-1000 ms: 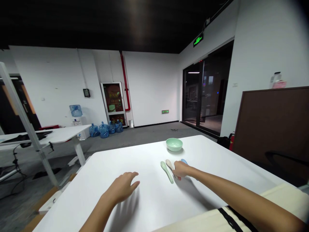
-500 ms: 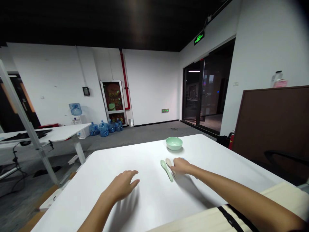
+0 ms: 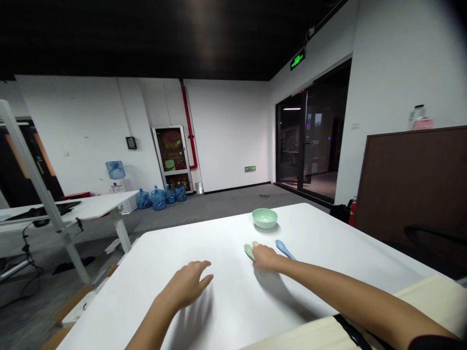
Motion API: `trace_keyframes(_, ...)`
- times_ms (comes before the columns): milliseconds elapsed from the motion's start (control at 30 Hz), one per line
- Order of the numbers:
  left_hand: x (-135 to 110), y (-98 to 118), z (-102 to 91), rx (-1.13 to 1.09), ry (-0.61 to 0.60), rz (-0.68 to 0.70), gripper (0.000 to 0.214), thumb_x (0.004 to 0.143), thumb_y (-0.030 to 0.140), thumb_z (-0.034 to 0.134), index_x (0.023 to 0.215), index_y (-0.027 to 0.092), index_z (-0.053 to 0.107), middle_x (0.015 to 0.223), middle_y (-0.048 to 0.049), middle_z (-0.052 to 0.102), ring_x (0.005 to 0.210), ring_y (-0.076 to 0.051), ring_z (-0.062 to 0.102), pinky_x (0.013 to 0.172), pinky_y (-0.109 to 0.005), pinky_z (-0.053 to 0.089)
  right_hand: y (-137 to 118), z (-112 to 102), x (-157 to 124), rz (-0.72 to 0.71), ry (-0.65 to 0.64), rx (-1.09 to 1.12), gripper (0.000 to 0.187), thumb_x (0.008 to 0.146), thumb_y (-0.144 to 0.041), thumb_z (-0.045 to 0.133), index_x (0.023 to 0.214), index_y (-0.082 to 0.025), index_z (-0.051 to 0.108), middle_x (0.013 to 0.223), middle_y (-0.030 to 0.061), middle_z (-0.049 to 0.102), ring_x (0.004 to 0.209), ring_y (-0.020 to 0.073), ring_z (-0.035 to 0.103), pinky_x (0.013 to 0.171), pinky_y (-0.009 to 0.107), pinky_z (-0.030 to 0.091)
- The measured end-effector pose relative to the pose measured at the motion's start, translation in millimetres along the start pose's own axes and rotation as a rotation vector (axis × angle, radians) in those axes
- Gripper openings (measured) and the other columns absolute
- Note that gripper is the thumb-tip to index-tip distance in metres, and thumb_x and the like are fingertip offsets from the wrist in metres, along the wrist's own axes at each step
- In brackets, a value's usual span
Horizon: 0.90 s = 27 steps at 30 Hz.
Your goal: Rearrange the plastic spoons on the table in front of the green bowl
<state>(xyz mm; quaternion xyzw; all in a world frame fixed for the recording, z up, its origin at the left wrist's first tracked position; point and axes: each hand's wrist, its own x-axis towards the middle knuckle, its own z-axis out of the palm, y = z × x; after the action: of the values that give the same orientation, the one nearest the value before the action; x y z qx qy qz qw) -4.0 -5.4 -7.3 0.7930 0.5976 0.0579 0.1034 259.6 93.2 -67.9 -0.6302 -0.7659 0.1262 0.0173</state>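
My right hand (image 3: 266, 259) is over the middle of the table, its fingers curled downward over two spoons. The bowl end of a light green spoon (image 3: 248, 250) sticks out to its left, and a beige spoon (image 3: 255, 243) shows only at its tip. Whatever the fingertips pinch is hidden under the hand. To the right lies a blue spoon (image 3: 285, 249), partly behind my forearm. My left hand (image 3: 188, 284) hovers above the table's left part, thumb and fingers apart, holding nothing. A light green bowl (image 3: 264, 218) stands beyond the spoons.
The white table (image 3: 219, 243) has rounded far corners. Left of it stands another white table (image 3: 98, 203) with a metal post (image 3: 36, 170). Blue water jugs (image 3: 158, 198) are on the floor by the far wall. A brown partition (image 3: 408, 184) rises at the right.
My right hand has shifted left and slightly nearer, from beside the beige spoon to over the green and beige spoons. The blue spoon is now uncovered. My left hand has barely moved.
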Motion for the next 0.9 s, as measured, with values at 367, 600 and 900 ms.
trace_keyframes(367, -0.9, 0.9, -0.3, 0.001, 0.008, 0.006, 0.055, 0.085, 0.059, 0.034, 0.128, 0.028, 0.051, 0.128, -0.0067, 0.058, 0.119, -0.028, 0.05, 0.094, -0.04, 0.041, 105.0, -47.1, 6.2, 0.093, 0.138, -0.018, 0.026, 0.078, -0.033, 0.052, 0.071, -0.012, 0.064, 0.075, 0.0095, 0.065, 0.067, 0.0159, 0.059, 0.056, 0.023, 0.034)
trace_keyframes(600, 1.6, -3.1, 2.8, -0.004, 0.009, 0.011, 0.056, 0.084, 0.061, 0.035, 0.127, 0.029, 0.052, 0.128, -0.005, 0.059, 0.119, -0.028, 0.051, 0.094, -0.038, 0.041, 180.3, -40.7, -6.1, 0.347, 0.11, -0.073, 0.021, 0.076, -0.027, 0.056, 0.09, -0.013, 0.062, 0.095, 0.0147, 0.063, 0.079, 0.0213, 0.061, 0.06, 0.027, 0.038)
trace_keyframes(900, 3.9, -5.6, 6.0, 0.0, 0.007, 0.023, 0.058, 0.085, 0.062, 0.033, 0.128, 0.029, 0.05, 0.128, -0.0051, 0.058, 0.119, -0.027, 0.05, 0.096, -0.039, 0.04, 206.5, -26.2, -1.4, 0.426, 0.046, -0.033, 0.023, 0.071, -0.02, 0.058, 0.092, -0.011, 0.062, 0.086, 0.0145, 0.064, 0.071, 0.0218, 0.064, 0.06, 0.029, 0.042)
